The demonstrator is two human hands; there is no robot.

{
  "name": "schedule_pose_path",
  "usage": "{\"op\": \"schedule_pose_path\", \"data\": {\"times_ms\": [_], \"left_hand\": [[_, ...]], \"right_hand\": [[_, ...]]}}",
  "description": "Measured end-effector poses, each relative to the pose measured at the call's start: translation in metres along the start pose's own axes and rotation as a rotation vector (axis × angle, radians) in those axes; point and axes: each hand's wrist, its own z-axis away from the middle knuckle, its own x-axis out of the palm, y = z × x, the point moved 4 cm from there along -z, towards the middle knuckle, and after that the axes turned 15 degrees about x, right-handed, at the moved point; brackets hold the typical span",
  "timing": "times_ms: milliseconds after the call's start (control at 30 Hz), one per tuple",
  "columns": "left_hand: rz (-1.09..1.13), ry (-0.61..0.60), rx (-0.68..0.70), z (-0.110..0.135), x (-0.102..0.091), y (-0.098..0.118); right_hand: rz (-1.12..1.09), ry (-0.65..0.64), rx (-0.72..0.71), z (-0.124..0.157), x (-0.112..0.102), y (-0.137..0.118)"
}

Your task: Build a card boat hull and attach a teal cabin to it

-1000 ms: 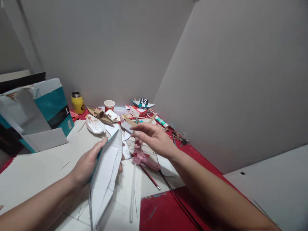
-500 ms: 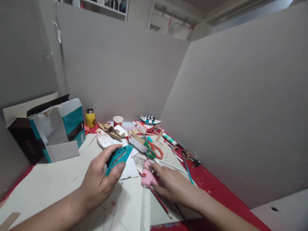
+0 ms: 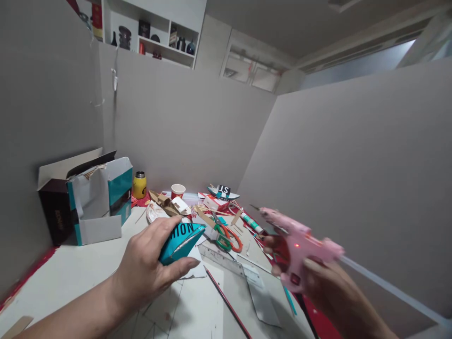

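My left hand (image 3: 148, 268) is closed around a folded teal cardboard piece (image 3: 180, 240) with white letters, held just above the white sheet (image 3: 63, 273) on the table. My right hand (image 3: 325, 287) grips a pink glue gun (image 3: 300, 242), lifted off the table at the right, nozzle pointing up and left. A clear glue stick (image 3: 388, 289) juts from its back, and a small red light glows on its body.
An open teal and white carton (image 3: 100, 200) stands at the left. Scissors with green and orange handles (image 3: 228, 235), a clear ruler (image 3: 229, 261), a red pencil (image 3: 226, 303), a paper cup (image 3: 177, 190), a yellow flask (image 3: 140, 184) and cardboard scraps lie ahead. Grey partition walls close in.
My right hand reached down, took the pink glue gun from the table and raised it to the right. My left hand turned the cardboard piece so its teal side shows. The view tilted upward.
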Motion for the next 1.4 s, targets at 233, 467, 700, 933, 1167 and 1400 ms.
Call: {"op": "schedule_pose_path", "data": {"times_ms": [233, 467, 700, 933, 1167, 1400], "left_hand": [[0.001, -0.056, 0.044, 0.003, 0.004, 0.005], [-0.044, -0.097, 0.076, 0.003, 0.007, 0.007], [-0.09, -0.165, 0.072, 0.003, 0.009, 0.007], [-0.11, -0.189, 0.064, 0.005, 0.01, 0.006], [-0.111, -0.204, 0.051, 0.004, 0.009, 0.01], [-0.141, -0.209, 0.063, 0.005, 0.01, 0.01]], "right_hand": [[0.109, -0.093, -0.027, 0.043, 0.036, -0.001], [0.577, -0.305, -0.486, 0.045, 0.061, -0.033], [0.775, -0.297, -0.593, 0.041, 0.084, -0.025], [0.834, -0.259, -0.713, 0.041, 0.095, -0.024], [0.863, -0.258, -0.719, 0.038, 0.094, -0.017], [0.876, -0.229, -0.753, 0.04, 0.097, -0.021]]}}
